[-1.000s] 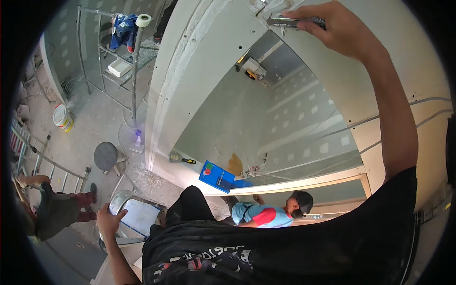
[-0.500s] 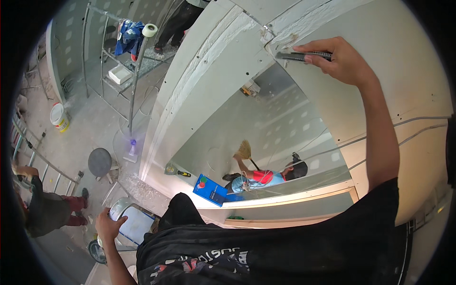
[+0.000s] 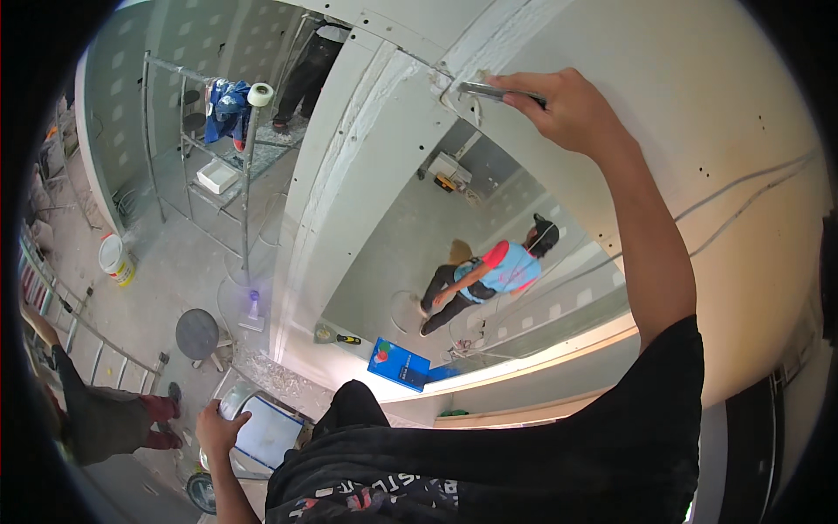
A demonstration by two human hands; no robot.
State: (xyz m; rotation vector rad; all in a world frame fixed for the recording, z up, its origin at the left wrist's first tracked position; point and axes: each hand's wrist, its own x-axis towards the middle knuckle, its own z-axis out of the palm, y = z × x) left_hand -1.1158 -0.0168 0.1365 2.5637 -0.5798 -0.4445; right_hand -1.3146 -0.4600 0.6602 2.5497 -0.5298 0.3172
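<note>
From the head view I see my right hand (image 3: 572,109) raised high, its fingers (image 3: 515,86) wrapped around the handle of a putty knife (image 3: 489,90). The blade lies flat against the plasterboard ceiling (image 3: 698,113), right at a joint where a rough patch of filler (image 3: 461,100) shows beside the blade tip. A long taped seam (image 3: 336,188) runs down the board away from that spot.

My left hand (image 3: 220,428) hangs low near the bottom edge, fingers curled over the rim of a white mud tray (image 3: 266,432) with a blue edge.

Far below, on the floor (image 3: 175,262), a flat blue rectangular box (image 3: 399,365) with a small red and white mark lies just beside the foot of the wall. A white bucket (image 3: 113,259) with a yellow label band stands toward the left wall. A round grey stool (image 3: 197,333) stands near a small purple-lit bottle (image 3: 253,306). A metal scaffold (image 3: 196,131) carries a white roll of tape (image 3: 259,93) on one post, blue cloth (image 3: 227,98) next to it, and a white block (image 3: 216,178) on its deck.

A person in a pale blue and red top (image 3: 493,271) crouches on the floor beyond the wall. Another person's legs (image 3: 113,419) show at the left by a ladder (image 3: 61,306).
</note>
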